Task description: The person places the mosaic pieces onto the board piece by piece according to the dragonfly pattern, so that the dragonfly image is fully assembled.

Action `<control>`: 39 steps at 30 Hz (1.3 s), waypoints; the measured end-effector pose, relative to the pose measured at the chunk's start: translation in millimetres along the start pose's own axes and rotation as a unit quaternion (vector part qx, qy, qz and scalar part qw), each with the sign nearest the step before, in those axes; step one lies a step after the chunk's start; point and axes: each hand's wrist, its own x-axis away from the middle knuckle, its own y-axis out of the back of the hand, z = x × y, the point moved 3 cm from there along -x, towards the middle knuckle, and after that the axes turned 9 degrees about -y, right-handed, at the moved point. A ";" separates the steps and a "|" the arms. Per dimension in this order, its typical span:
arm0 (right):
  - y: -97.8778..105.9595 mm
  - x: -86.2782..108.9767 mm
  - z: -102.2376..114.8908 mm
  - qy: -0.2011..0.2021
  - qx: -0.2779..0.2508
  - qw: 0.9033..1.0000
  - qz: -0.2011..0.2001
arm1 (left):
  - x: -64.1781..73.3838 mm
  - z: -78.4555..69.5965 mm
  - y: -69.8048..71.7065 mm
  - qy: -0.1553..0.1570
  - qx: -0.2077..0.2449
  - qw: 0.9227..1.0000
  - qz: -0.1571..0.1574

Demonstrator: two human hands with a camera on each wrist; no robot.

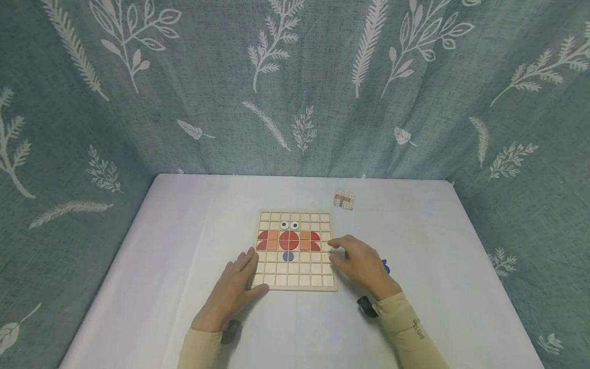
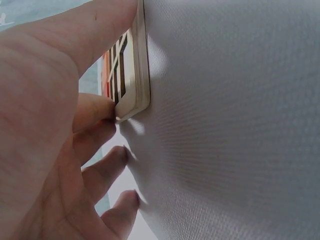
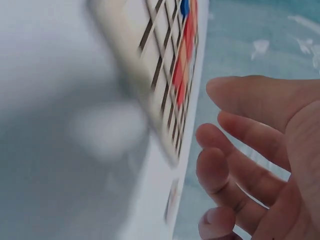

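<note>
A wooden grid board (image 1: pixel 295 281) lies on the table in front of the person. Red rounded pieces (image 1: pixel 289 240), orange squares (image 1: pixel 273 240), two white eye pieces (image 1: pixel 289 225) and a blue round shape (image 1: pixel 288 255) sit in its cells. At the board's near left corner rests the left hand (image 1: pixel 235 289), thumb along the front edge and forefinger by the left side; the left wrist view shows this corner (image 2: pixel 132 107) close up. Over the board's right edge hovers the right hand (image 1: pixel 357 259), fingers loosely bent, thumb apart from them, nothing between them.
Behind the board lies a small patterned card (image 1: pixel 344 199). Blue pieces (image 1: pixel 386 266) lie right of the right hand, partly hidden by it. The white table (image 1: pixel 198 220) meets a green leaf-patterned curtain (image 1: pixel 295 123) at the back and sides.
</note>
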 end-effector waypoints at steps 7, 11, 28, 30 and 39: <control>17.6 31.0 -38.1 0.008 0.023 0.999 -0.039 | 0.2 1.1 -1.9 -0.003 -0.005 1.000 0.000; 18.2 43.0 -54.3 0.006 0.049 0.998 -0.046 | 0.7 0.6 -0.1 -0.003 -0.006 1.000 -0.003; 25.5 55.6 -64.5 0.022 0.095 0.994 -0.057 | 0.0 0.5 -1.0 -0.008 -0.009 1.000 -0.010; 26.7 56.7 -64.2 0.028 0.095 0.993 -0.061 | -0.9 0.4 -1.6 -0.008 -0.007 1.000 -0.010; 27.2 55.6 -61.7 0.003 0.103 0.994 -0.040 | -0.2 1.8 -1.9 0.004 0.000 1.000 0.002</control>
